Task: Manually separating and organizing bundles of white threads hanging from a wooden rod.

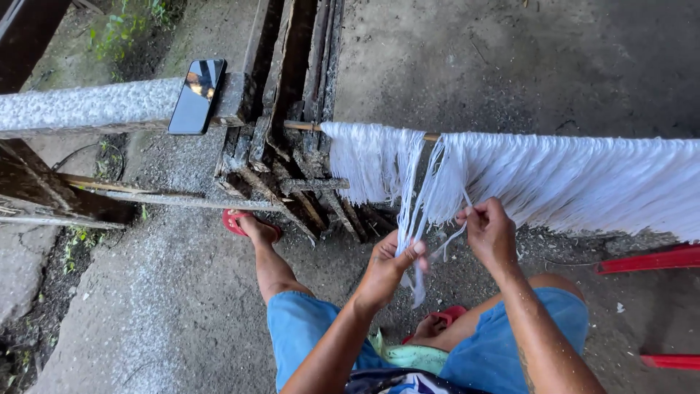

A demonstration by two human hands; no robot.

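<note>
Seated person, blue shorts (306,328), knees apart, red sandals (244,222) on a concrete floor (146,306). Left hand (390,264): grip closed, fingers clamped on a thin bundle of white strands (410,211) that runs up from the fist to the rod. Right hand (488,232): just beside the left, a little higher, thumb and fingers pinched together on a few loose strands at the lower edge of the fringe. Fringe (576,179): a wide curtain of white thread, hung over a thin wooden rod (302,125) that lies level in front of the knees; it runs off the right edge of view, with a narrow gap near the left hand's bundle. Red bars (645,261), two, low at the right, near the floor. Behind the rod: weathered planks (292,80), stacked and leaning. Farther left: a grey concrete rail (87,106), with a dark phone (197,96) lying flat on it, screen up. Beyond: weeds (120,29) at the top left.
</note>
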